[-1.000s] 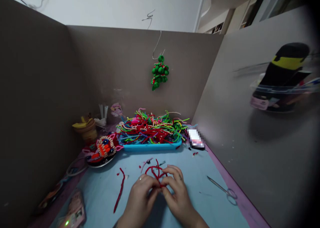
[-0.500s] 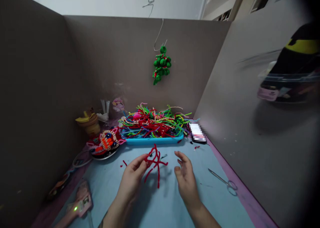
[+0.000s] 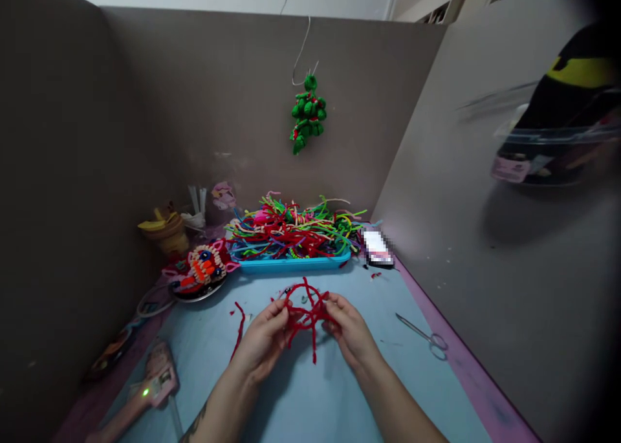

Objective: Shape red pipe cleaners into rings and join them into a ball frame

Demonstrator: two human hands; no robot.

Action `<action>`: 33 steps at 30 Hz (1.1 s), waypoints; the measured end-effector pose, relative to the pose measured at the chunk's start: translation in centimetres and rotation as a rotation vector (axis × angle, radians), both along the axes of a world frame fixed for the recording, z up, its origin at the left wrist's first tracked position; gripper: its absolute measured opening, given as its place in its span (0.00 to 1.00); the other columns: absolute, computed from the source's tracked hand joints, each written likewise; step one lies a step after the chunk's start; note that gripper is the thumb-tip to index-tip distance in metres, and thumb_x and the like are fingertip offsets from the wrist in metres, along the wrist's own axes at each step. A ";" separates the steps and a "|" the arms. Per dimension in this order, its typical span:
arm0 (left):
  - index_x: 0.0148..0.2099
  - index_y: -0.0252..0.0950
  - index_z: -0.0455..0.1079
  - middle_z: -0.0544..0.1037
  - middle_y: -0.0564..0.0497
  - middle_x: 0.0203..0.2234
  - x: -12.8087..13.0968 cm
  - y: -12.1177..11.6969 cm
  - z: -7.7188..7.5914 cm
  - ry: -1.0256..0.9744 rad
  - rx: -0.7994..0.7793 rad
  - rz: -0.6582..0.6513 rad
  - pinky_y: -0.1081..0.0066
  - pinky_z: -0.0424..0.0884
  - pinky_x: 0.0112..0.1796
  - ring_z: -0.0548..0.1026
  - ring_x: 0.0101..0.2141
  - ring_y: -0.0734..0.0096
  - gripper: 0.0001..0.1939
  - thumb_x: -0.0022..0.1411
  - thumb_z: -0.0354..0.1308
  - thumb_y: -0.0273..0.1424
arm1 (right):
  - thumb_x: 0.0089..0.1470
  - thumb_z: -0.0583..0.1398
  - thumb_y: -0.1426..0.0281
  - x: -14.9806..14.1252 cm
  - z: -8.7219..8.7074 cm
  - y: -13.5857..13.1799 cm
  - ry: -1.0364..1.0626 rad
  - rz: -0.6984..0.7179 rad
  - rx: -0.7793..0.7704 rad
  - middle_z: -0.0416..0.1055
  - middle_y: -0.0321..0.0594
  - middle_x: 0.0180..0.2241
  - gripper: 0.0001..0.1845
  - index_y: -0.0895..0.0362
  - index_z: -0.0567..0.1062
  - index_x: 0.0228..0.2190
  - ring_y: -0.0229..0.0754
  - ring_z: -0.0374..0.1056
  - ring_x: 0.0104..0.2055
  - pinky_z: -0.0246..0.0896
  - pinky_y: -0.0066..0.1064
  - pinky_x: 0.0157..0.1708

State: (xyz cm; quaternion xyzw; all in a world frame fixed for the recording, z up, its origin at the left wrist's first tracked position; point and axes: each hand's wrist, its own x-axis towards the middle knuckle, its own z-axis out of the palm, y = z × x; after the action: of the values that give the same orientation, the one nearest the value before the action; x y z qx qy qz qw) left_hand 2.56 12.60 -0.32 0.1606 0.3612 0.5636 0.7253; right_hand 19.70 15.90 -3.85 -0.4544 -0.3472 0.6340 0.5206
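Both hands grip a bent shape of red pipe cleaners (image 3: 310, 324) above the blue work mat, one at each side. My left hand (image 3: 266, 339) is closed on its left edge, thumb and fingers pinched. On the opposite side my right hand (image 3: 353, 333) pinches the right edge. The shape has a rounded loop at the top, with several loose ends sticking out below and above. A separate red pipe cleaner strand (image 3: 239, 330) lies on the mat just left of my left hand. Small dark bits lie behind the loop, partly hidden by it.
A blue tray (image 3: 295, 264) heaped with colourful pipe cleaners stands at the back. Scissors (image 3: 427, 338) and a phone (image 3: 377, 248) lie on the right. At left are a pink glue gun (image 3: 158, 381) and a beaded-looking mask figure (image 3: 204, 268). A green ornament (image 3: 309, 114) hangs above.
My right hand, formerly apart and open, has come in and taken hold of the red shape's right side. The shape now shows a round loop. A longer red strand shows at left.
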 end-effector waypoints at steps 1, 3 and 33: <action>0.35 0.32 0.72 0.78 0.48 0.29 0.0 0.0 0.0 0.009 -0.001 -0.002 0.72 0.71 0.38 0.76 0.32 0.71 0.09 0.49 0.67 0.24 | 0.45 0.65 0.56 0.1 -0.1 0.0 -0.098 -0.083 0.061 0.74 0.39 0.32 0.18 0.54 0.72 0.34 0.43 0.70 0.33 0.63 0.32 0.32; 0.34 0.32 0.72 0.78 0.49 0.28 0.0 0.0 0.0 0.025 -0.014 0.007 0.72 0.71 0.38 0.76 0.32 0.71 0.09 0.49 0.67 0.24 | 0.48 0.62 0.56 0.3 -0.1 0.0 -0.337 -0.224 0.252 0.73 0.43 0.39 0.16 0.54 0.74 0.34 0.47 0.68 0.43 0.62 0.38 0.44; 0.27 0.33 0.68 0.72 0.56 0.19 1.5 0.0 -0.8 0.274 -0.030 0.110 0.72 0.69 0.30 0.70 0.23 0.76 0.15 0.42 0.69 0.36 | 0.47 0.64 0.59 -1.1 0.3 -1.1 -0.381 0.013 0.326 0.60 0.49 0.59 0.16 0.56 0.71 0.18 0.53 0.53 0.62 0.44 0.47 0.58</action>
State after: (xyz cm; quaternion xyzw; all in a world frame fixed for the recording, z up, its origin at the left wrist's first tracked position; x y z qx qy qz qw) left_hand 4.03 12.55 -1.12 0.2052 0.4736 0.5696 0.6396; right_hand 18.60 14.81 -3.56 -0.4737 -0.5397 0.4759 0.5078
